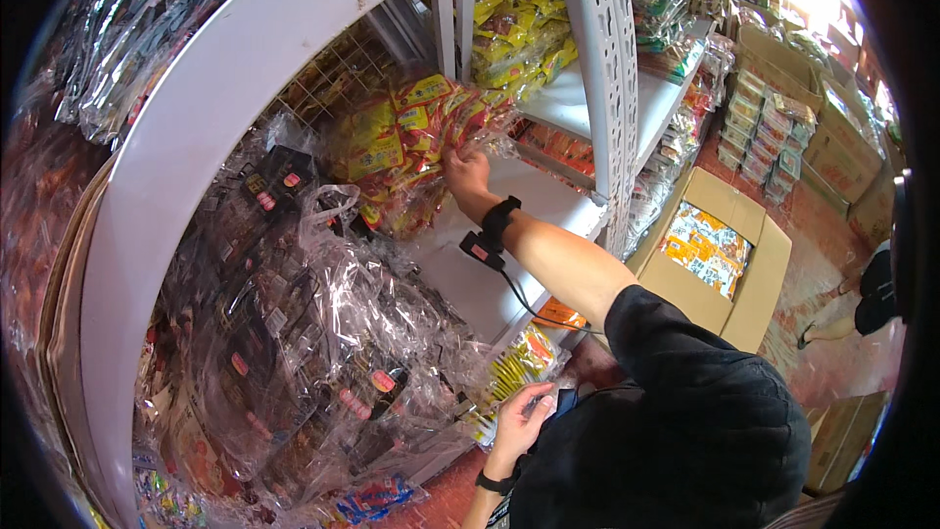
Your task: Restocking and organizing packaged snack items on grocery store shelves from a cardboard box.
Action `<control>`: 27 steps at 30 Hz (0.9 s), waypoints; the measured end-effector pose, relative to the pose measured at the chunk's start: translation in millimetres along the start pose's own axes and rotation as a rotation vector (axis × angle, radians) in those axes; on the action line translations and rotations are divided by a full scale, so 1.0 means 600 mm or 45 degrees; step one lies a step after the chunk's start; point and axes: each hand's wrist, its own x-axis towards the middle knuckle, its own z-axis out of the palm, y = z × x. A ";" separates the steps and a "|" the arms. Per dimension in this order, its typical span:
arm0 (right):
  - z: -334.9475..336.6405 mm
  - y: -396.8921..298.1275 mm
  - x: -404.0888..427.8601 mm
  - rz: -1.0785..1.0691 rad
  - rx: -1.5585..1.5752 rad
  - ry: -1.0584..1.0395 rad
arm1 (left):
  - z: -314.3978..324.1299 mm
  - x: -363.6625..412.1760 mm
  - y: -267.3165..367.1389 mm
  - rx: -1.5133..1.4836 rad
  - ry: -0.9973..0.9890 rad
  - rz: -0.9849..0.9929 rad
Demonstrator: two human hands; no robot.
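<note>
My right hand (466, 173), with a black strap on its wrist, reaches onto a grey metal shelf (470, 294). Its fingers grip the edge of a clear plastic bag of red and yellow snack packets (422, 125). My left hand (523, 422) is held low near my body, fingers curled; what lies in them, if anything, is hard to make out. Beside it are yellow packets in clear wrap (525, 367). To the left, a large heap of clear bags with black packets (294, 338) covers the shelf.
A perforated shelf upright (606, 73) stands right of my reaching arm. Yellow packets (518, 29) are piled behind it. An open cardboard box (716, 308) with orange and white packets sits on the floor. A person's leg (833, 327) shows at the far right.
</note>
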 end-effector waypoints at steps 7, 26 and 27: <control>-0.130 -0.095 -0.072 0.031 0.297 -0.164 | 0.007 -0.016 -0.034 -0.108 -0.014 -0.077; -0.496 -0.284 -0.169 -0.046 -0.814 -0.947 | 0.071 0.075 0.016 -1.026 0.272 0.030; -0.496 -0.263 -0.156 -0.258 -1.171 -0.836 | 0.070 0.074 0.053 -0.976 0.186 0.041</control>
